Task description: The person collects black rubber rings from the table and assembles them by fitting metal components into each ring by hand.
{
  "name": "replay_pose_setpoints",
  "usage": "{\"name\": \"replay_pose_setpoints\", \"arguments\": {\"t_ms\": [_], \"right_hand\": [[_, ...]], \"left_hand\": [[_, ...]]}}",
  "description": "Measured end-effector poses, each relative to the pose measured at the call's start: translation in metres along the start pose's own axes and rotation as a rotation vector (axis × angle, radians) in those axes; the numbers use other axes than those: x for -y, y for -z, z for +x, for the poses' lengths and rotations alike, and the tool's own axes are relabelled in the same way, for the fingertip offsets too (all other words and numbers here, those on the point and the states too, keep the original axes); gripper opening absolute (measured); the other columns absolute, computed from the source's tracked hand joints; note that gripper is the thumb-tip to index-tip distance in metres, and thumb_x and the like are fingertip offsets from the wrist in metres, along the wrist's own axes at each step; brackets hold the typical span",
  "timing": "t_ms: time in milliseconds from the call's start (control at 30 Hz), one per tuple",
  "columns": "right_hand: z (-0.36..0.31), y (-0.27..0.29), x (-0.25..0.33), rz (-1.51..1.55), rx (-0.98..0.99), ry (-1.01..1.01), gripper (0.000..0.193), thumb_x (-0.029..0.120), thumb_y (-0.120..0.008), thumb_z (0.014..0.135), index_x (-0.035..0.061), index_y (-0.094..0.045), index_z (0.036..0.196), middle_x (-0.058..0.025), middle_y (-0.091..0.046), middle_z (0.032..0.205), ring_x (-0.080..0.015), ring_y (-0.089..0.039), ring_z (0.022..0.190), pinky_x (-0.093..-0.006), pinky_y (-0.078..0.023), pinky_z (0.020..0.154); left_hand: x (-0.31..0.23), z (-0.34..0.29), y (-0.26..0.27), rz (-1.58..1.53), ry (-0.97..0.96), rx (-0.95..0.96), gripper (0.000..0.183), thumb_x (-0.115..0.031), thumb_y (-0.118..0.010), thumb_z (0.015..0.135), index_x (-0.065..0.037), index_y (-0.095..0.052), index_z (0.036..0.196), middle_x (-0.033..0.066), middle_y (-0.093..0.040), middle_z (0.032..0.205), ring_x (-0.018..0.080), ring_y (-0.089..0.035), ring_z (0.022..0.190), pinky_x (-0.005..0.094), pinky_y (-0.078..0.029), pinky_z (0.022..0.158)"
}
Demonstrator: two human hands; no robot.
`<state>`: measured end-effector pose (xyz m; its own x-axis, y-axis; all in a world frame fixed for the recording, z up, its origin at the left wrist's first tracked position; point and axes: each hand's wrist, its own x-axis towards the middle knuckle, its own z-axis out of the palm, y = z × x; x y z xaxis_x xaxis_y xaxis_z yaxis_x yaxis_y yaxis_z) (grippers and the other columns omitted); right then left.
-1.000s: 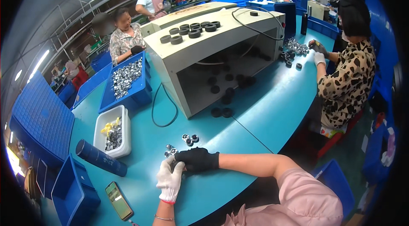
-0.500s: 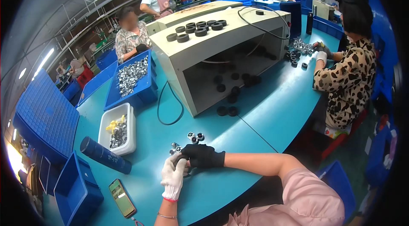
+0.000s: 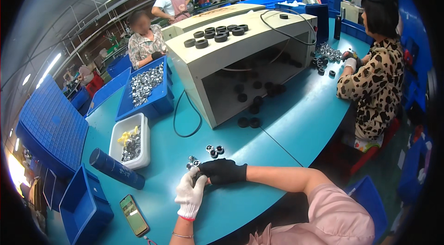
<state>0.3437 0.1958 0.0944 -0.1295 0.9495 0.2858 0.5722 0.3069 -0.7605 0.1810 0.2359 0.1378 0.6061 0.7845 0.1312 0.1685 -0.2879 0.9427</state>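
Observation:
My left hand (image 3: 190, 193), in a white glove, is closed with its fingers meeting those of my right hand (image 3: 225, 172). My right hand wears a black glove and is curled closed too. Between the fingertips sits something small and dark, mostly hidden; against the black glove I cannot make out what it is. Just beyond my hands, some small chrome parts (image 3: 193, 162) lie on the teal table (image 3: 240, 199), partly behind the fingers. A second small cluster of shiny chrome rings (image 3: 214, 151) with dark centres rests slightly farther away.
A cream metal housing (image 3: 189, 69) carries black rings (image 3: 221, 37) on top, with more beneath. To the left stand a white bin (image 3: 147, 148), a blue crate (image 3: 121, 108) of chrome parts, a blue bottle (image 3: 115, 168) and a phone (image 3: 134, 215). A co-worker (image 3: 374, 83) sits at right.
The view has shifted slightly. My two hands stay together, with the left fingers a little changed in pose. The co-worker at right has drawn their hands a little closer in.

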Motion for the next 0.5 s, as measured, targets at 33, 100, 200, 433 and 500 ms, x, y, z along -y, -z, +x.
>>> {"name": "replay_pose_setpoints", "arguments": {"t_ms": [33, 100, 200, 433, 500], "right_hand": [[0.001, -0.001, -0.002, 0.0, 0.0, 0.002, 0.034, 0.027, -0.065, 0.081, 0.0081, -0.053, 0.106, -0.0138, -0.062, 0.096, -0.0318, -0.061, 0.089, -0.039, -0.048, 0.075], [0.002, -0.003, -0.006, -0.063, 0.008, 0.026, 0.033, 0.027, -0.065, 0.081, 0.0081, -0.053, 0.106, -0.0137, -0.062, 0.095, -0.0315, -0.061, 0.088, -0.0385, -0.048, 0.075], [0.002, -0.005, -0.014, 0.037, -0.043, 0.018, 0.034, 0.026, -0.066, 0.08, 0.0083, -0.053, 0.106, -0.0134, -0.062, 0.094, -0.031, -0.061, 0.088, -0.0383, -0.048, 0.075], [0.003, 0.002, -0.007, 0.048, -0.011, 0.024, 0.033, 0.028, -0.065, 0.083, 0.0093, -0.054, 0.108, -0.0127, -0.062, 0.095, -0.0293, -0.062, 0.089, -0.0371, -0.048, 0.076], [0.002, 0.006, -0.006, 0.035, 0.065, -0.044, 0.035, 0.028, -0.065, 0.082, 0.0107, -0.053, 0.11, -0.0121, -0.064, 0.097, -0.0297, -0.062, 0.089, -0.0371, -0.048, 0.076]], "left_hand": [[-0.002, -0.002, -0.001, 0.016, -0.031, -0.023, 0.032, -0.006, -0.061, 0.082, 0.01, -0.054, 0.11, 0.0106, -0.066, 0.081, 0.0128, -0.065, 0.072, 0.0234, -0.051, 0.067], [0.009, -0.002, 0.0, 0.091, -0.086, -0.08, 0.033, -0.007, -0.061, 0.083, 0.009, -0.054, 0.111, 0.0096, -0.066, 0.081, 0.0123, -0.064, 0.07, 0.023, -0.051, 0.066], [0.008, 0.0, -0.001, -0.12, 0.083, -0.056, 0.033, -0.008, -0.061, 0.083, 0.008, -0.054, 0.111, 0.0096, -0.067, 0.081, 0.0123, -0.064, 0.07, 0.0237, -0.051, 0.065], [0.0, 0.002, -0.001, -0.083, -0.005, -0.044, 0.024, -0.01, -0.056, 0.086, 0.005, -0.059, 0.105, 0.0098, -0.067, 0.083, 0.0137, -0.065, 0.072, 0.0249, -0.051, 0.064], [-0.011, 0.004, 0.002, 0.231, -0.148, 0.042, 0.021, -0.01, -0.055, 0.087, 0.003, -0.059, 0.102, 0.0102, -0.067, 0.08, 0.0144, -0.066, 0.072, 0.0251, -0.05, 0.065]]}}
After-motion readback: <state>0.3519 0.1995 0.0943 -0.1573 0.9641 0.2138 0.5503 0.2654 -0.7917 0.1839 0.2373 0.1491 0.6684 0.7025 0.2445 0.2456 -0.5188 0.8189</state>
